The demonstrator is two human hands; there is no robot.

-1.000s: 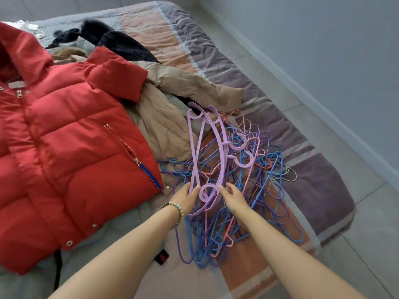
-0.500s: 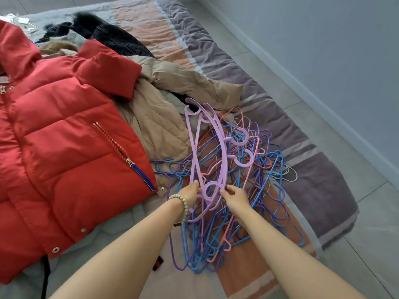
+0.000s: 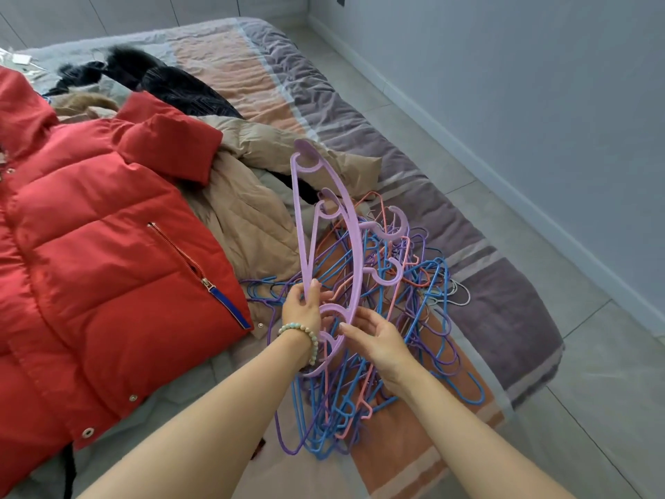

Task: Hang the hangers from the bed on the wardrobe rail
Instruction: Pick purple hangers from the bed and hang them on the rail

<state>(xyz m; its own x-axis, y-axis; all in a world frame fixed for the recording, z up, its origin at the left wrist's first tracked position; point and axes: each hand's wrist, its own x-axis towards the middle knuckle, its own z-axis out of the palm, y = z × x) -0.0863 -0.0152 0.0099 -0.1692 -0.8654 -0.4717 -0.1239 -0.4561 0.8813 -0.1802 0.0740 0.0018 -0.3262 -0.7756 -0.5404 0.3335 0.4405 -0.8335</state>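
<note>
A tangled heap of thin blue, purple and pink hangers [image 3: 414, 318] lies on the striped bed [image 3: 324, 102] near its right edge. Above the heap I hold up lilac plastic hangers [image 3: 351, 246], raised on edge. My left hand [image 3: 302, 311], with a bead bracelet on the wrist, grips their near end from the left. My right hand [image 3: 378, 340] pinches the same end from the right. The wardrobe rail is not in view.
A red puffer jacket [image 3: 100, 246] covers the left of the bed. A beige coat [image 3: 252, 210] and a black fur-trimmed garment [image 3: 172, 84] lie behind it. Tiled floor [image 3: 575, 354] and a grey wall [image 3: 539, 84] run along the right.
Both hands have lifted the lilac hangers higher off the heap and tilted them more upright. The view has shifted slightly.
</note>
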